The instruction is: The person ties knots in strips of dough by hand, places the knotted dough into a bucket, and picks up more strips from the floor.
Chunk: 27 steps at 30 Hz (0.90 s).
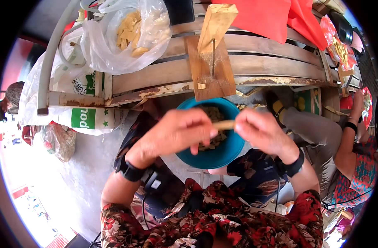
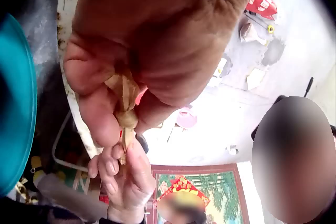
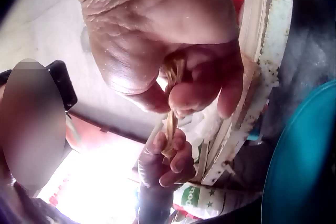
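Both hands meet over a teal basin (image 1: 235, 144), pinching opposite ends of a short tan strip (image 1: 225, 125). My left hand (image 1: 176, 131) grips one end between thumb and fingers; my right hand (image 1: 262, 131) grips the other. The left wrist view shows the strip (image 2: 126, 95) folded wide at one end, with a knot-like bulge below it and a twisted tail reaching the right fingers (image 2: 111, 167). In the right wrist view the strip (image 3: 171, 124) runs narrow and twisted between the hands. Many pale tan pieces (image 1: 216, 112) lie inside the basin.
A slatted bench (image 1: 276, 65) with a rusty metal edge stands ahead. On it are a wooden board (image 1: 224, 84) with a slanted block (image 1: 217, 25), a plastic bag (image 1: 96, 45) of tan pieces and red cloth (image 1: 259, 16). Another person (image 1: 342, 132) sits at the right.
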Available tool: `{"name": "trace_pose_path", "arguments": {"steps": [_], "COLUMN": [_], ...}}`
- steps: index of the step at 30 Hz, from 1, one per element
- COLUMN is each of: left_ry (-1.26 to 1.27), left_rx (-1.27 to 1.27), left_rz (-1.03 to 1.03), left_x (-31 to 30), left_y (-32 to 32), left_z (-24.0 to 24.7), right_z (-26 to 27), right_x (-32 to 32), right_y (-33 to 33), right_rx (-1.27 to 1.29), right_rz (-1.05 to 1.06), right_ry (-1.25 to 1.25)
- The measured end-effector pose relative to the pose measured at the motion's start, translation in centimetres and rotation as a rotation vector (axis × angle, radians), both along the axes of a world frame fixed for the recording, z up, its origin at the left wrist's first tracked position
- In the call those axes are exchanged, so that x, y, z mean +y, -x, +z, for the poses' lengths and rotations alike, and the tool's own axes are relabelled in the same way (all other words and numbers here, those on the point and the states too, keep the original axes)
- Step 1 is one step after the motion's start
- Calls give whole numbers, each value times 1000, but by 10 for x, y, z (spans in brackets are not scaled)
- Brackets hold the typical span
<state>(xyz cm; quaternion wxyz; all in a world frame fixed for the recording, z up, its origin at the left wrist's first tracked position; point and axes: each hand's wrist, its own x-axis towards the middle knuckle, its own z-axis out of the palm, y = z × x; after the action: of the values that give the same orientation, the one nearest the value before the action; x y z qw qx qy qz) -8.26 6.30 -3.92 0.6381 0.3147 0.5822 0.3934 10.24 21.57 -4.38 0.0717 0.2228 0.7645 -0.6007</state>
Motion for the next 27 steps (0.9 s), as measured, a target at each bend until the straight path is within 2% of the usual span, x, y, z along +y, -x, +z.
{"name": "trace_pose_path", "arguments": {"steps": [1, 3, 6, 9, 10, 11, 13, 14, 15, 17, 18, 19, 22, 24, 25, 27], "left_ry": [12, -99, -189, -338, -334, -299, -245, -260, -264, -47, -129, -214, -208, -68, 7, 138], "left_rx": [76, 268, 457, 822, 853, 921, 1063, 1024, 898, 645, 704, 771, 718, 672, 648, 578], "left_rz": [80, 227, 440, 493, 486, 480, 449, 390, 323, 72, 38, 12, 240, 237, 226, 173], "left_x": [11, 31, 54, 70, 74, 73, 70, 63, 52, 30, 20, 12, -10, -22, -29, -36], "left_y": [6, 16, 26, 28, 27, 25, 23, 27, 28, 24, 20, 16, 6, 0, -2, -9], "left_z": [-5, -23, -46, -64, -70, -73, -70, -65, -56, -32, -28, -24, -26, -29, -37, -49], "right_z": [-9, -33, -43, -61, -68, -70, -70, -61, -50, -33, -34, -30, -16, -20, -30, -95], "right_x": [5, 15, 16, 27, 29, 28, 36, 35, 32, 22, 22, 26, 48, 68, 79, 102], "right_y": [12, 34, 65, 81, 83, 82, 70, 60, 52, 30, 17, 5, -36, -73, -92, -141], "right_rx": [85, 248, 334, 337, 309, 173, 65, 5, 13, -6, 169, 172, 175, -47, -163, -246], "right_rz": [-88, -178, -378, -374, -363, -354, -364, -375, -251, -23, 30, -2, -123, -252, -294, -414], "right_ry": [-61, -453, -624, -859, -897, -922, -800, -631, -636, -633, -715, -658, -436, -282, -241, -190]}}
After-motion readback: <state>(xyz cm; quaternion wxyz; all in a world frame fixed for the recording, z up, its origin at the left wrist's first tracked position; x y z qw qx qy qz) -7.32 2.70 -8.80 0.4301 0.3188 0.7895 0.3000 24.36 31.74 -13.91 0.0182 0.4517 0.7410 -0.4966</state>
